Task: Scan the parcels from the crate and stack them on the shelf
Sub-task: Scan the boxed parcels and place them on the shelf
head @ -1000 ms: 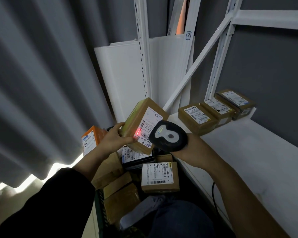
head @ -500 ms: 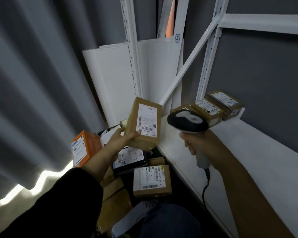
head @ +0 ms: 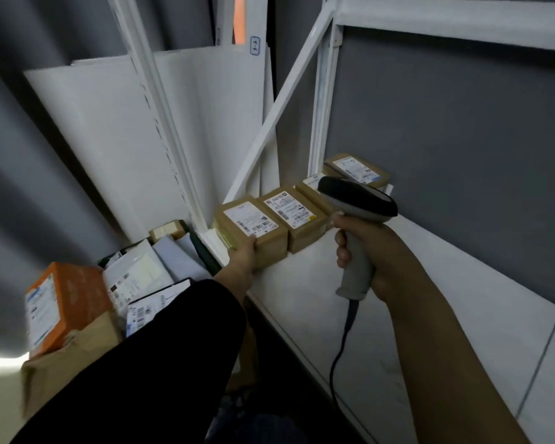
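My left hand (head: 242, 256) grips a brown parcel (head: 253, 227) with a white label, set flat on the white shelf (head: 430, 299) at its left end. It lies against a second brown parcel (head: 293, 216); two more parcels continue the row toward the back, the farthest (head: 358, 168) by the wall. My right hand (head: 370, 248) holds a black-and-grey barcode scanner (head: 356, 200) upright above the shelf, its head partly hiding the third parcel. Its cable (head: 340, 347) hangs down. The crate (head: 202, 251) lies below left, holding several parcels.
An orange box (head: 61, 306) and a brown paper package (head: 74, 357) sit at the crate's left side. White shelf uprights (head: 161, 116) and a diagonal brace (head: 279, 104) stand close behind the parcels. White boards lean against the grey curtain. An upper shelf beam (head: 446, 24) runs overhead.
My left hand has carried the parcel from in front of the scanner to the shelf, beside the row. My right hand turned the scanner away and upright; its red light no longer falls on the label.
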